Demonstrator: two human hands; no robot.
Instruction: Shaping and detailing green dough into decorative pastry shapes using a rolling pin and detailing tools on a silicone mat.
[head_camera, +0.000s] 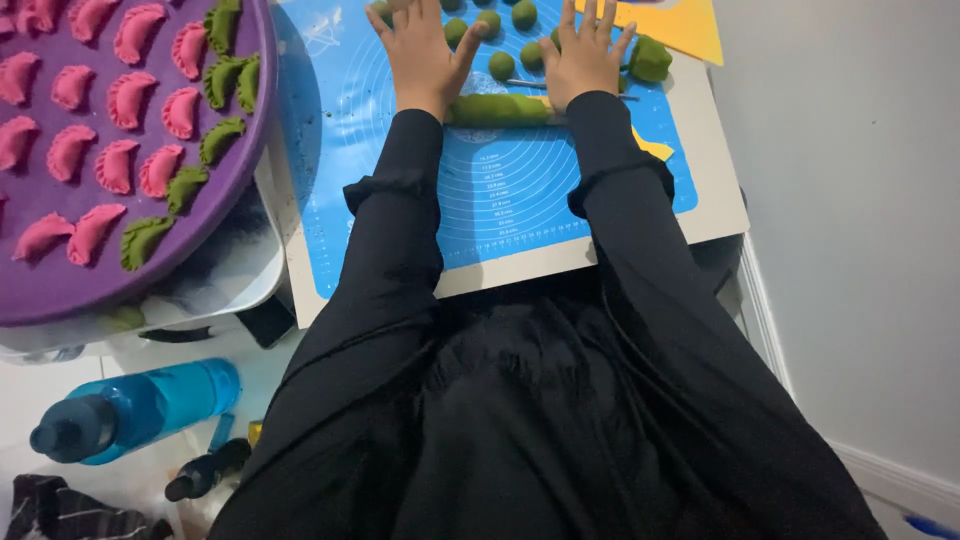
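The blue mat (520, 200) lies open below the dough, its near edge by the person's lap, a purple tray (60, 280) at left. Left hand (425, 55) and right hand (583, 55), apart and flat with fingers spread, press a smooth green dough log (497, 108) lying left to right

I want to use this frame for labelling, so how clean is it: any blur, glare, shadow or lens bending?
Head view: mostly sharp, lit evenly; the left hand and right hand on the green dough roll look slightly soft; a shadow falls on the blue mat beside the purple tray; wide-angle bending curves the wall edge at right; no strong glare.
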